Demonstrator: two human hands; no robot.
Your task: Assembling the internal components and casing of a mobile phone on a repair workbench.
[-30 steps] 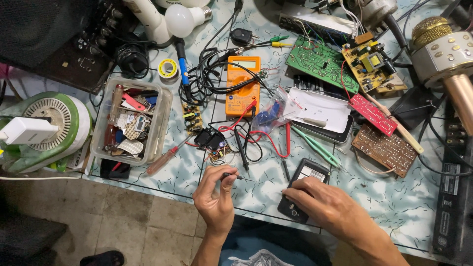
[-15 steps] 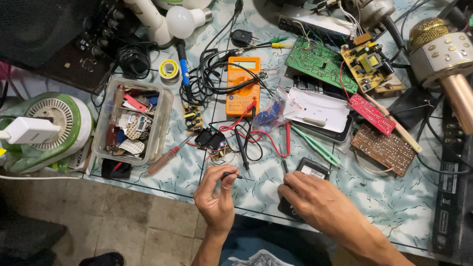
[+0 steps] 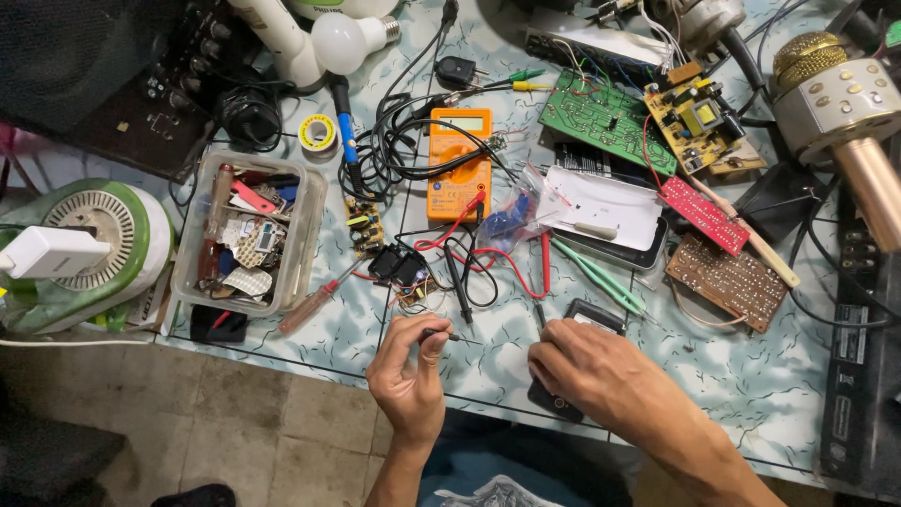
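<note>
1. My left hand (image 3: 408, 376) sits at the near edge of the counter (image 3: 751, 376); fingers pinched shut around a thin black probe (image 3: 441, 334), slim and dark, its fine tip pointing right, low over the counter top.
2. My right hand (image 3: 591, 371) lies curled over a small black device (image 3: 591, 319); it is flat, dark and rectangular, and only its far corner and a near end show past my fingers; hand closed on it, pressing it to the counter.
3. Just beyond the probe: a small black part with a tangle of fine wires (image 3: 399, 268); red and black leads (image 3: 488, 263) loop from it toward the orange multimeter (image 3: 460, 164).
4. Left of that: a red-handled screwdriver (image 3: 314, 302) beside a clear plastic tub of odds (image 3: 246, 235).
5. Right of the device: green tweezers (image 3: 601, 279) and a brown perforated board (image 3: 727, 280).
</note>
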